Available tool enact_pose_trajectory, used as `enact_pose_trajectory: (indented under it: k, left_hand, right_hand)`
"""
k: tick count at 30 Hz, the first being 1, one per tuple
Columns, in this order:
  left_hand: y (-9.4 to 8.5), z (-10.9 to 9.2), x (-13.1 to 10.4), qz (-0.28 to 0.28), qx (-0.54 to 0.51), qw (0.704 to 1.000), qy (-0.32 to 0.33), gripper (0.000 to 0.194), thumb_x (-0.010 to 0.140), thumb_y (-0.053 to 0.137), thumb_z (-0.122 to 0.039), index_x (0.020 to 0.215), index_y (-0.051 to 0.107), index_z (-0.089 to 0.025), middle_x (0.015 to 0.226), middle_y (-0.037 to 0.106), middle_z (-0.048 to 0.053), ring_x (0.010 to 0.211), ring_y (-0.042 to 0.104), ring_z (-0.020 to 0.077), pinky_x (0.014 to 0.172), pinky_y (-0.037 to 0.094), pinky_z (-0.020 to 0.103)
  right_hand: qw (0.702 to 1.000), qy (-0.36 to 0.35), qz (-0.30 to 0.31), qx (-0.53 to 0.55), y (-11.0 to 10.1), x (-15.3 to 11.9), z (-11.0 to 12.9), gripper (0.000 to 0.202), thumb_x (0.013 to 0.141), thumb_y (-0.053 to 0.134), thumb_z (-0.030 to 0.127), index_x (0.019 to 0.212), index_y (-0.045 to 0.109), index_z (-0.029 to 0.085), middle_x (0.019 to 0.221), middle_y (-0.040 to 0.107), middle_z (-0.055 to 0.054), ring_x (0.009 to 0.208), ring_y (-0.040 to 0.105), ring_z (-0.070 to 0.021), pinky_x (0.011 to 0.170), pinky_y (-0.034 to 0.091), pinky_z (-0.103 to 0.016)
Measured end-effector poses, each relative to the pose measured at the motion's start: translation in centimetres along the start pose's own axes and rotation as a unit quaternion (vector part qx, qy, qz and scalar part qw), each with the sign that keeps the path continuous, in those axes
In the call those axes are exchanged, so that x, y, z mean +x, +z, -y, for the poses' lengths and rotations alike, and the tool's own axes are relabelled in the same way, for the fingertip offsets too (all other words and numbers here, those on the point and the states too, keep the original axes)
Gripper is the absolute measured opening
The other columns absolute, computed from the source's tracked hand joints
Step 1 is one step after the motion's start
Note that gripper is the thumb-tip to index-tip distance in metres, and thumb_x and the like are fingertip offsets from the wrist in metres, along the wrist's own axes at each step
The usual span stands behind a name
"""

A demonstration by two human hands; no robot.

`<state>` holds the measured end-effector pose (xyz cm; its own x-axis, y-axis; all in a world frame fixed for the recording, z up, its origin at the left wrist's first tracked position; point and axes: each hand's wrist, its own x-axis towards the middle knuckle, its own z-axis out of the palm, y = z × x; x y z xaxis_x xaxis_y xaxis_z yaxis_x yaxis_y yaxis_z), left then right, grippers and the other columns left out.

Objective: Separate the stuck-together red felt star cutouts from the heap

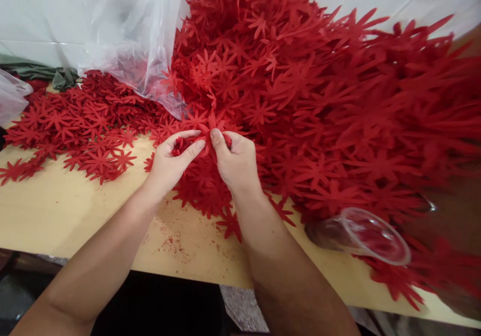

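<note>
Table (93, 215): it bears two masses of red petalled cutouts. The larger heap (319, 100) fills the right half from the far edge, probably kept within easy reach of the hands; the lower pile (75, 120) spreads along the far left, leaving the near-left edge bare, presumably as working room. The clear bag (131, 35) stands at the far edge between them, perhaps as their container. Left hand (167, 160) and right hand (238, 165), above the table's middle: each grip is narrow, thumb against fingers, closed on the held red cutouts (212, 123), apparently to steady the thin petals from both sides. The clear cup (330, 233) lies tilted near the right corner, seemingly tipped against the heap. Red crumbs (175, 243) dot the near middle.

Counts: one table, two masses, one upright bag, two hands, one cup; cutouts, including those held, overlap too closely to number.
</note>
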<state>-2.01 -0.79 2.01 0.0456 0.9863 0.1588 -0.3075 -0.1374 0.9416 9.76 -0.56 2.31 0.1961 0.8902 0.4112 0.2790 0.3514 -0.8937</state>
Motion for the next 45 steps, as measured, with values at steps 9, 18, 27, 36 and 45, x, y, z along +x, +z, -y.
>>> enact_pose_trajectory:
  k: [9, 18, 27, 36, 45]
  left_hand:
    - [-0.2, 0.3, 0.2, -0.03, -0.053, 0.998, -0.022, 0.015, 0.062, 0.074, -0.023, 0.071, 0.063, -0.017, 0.061, 0.059, -0.005, 0.055, 0.051, 0.0047, 0.058, 0.043, 0.02]
    - [-1.1, 0.3, 1.1, -0.138, -0.133, 0.981, -0.022, 0.013, 0.064, 0.069, -0.021, 0.068, 0.057, -0.017, 0.061, 0.06, -0.006, 0.053, 0.052, 0.0047, 0.058, 0.045, 0.02]
    - [-1.0, -0.1, 0.8, -0.1, -0.089, 0.989, -0.054, 0.015, 0.065, 0.071, -0.024, 0.072, 0.06, -0.016, 0.059, 0.059, -0.006, 0.049, 0.05, 0.0039, 0.052, 0.043, 0.02]
    - [-0.8, -0.9, 0.3, 0.056, -0.089, 0.989, -0.102, 0.028, 0.062, 0.072, -0.016, 0.089, 0.068, -0.018, 0.064, 0.062, -0.005, 0.051, 0.05, 0.0036, 0.051, 0.041, 0.019]
    - [-0.7, -0.5, 0.5, -0.057, -0.077, 0.992, -0.084, 0.007, 0.066, 0.067, -0.012, 0.068, 0.064, -0.018, 0.056, 0.059, -0.006, 0.05, 0.051, 0.0037, 0.052, 0.042, 0.018]
  right_hand:
    - [0.994, 0.005, 0.079, 0.081, 0.7, -0.3, -0.3, 0.052, 0.071, 0.052, 0.067, 0.055, 0.043, 0.019, 0.05, 0.034, 0.006, 0.048, 0.032, -0.006, 0.047, 0.031, -0.023]
    - [0.993, 0.005, 0.102, 0.064, 0.2, 0.1, -1.2, 0.035, 0.072, 0.063, 0.05, 0.063, 0.051, 0.019, 0.063, 0.048, 0.002, 0.061, 0.044, -0.0096, 0.059, 0.039, -0.025]
    - [0.998, 0.032, 0.0, 0.048, -0.4, 0.5, -1.4, 0.055, 0.069, 0.053, 0.069, 0.051, 0.038, 0.02, 0.045, 0.034, 0.006, 0.044, 0.031, -0.0055, 0.043, 0.025, -0.023]
    - [0.995, -0.002, 0.089, 0.049, -0.3, 0.0, -0.8, 0.052, 0.074, 0.054, 0.063, 0.048, 0.04, 0.019, 0.045, 0.037, 0.004, 0.045, 0.034, -0.0068, 0.045, 0.029, -0.023]
    - [0.981, -0.017, 0.158, 0.109, -0.1, 0.1, -0.9, 0.039, 0.071, 0.06, 0.056, 0.064, 0.051, 0.019, 0.056, 0.044, 0.005, 0.053, 0.039, -0.0065, 0.053, 0.037, -0.023]
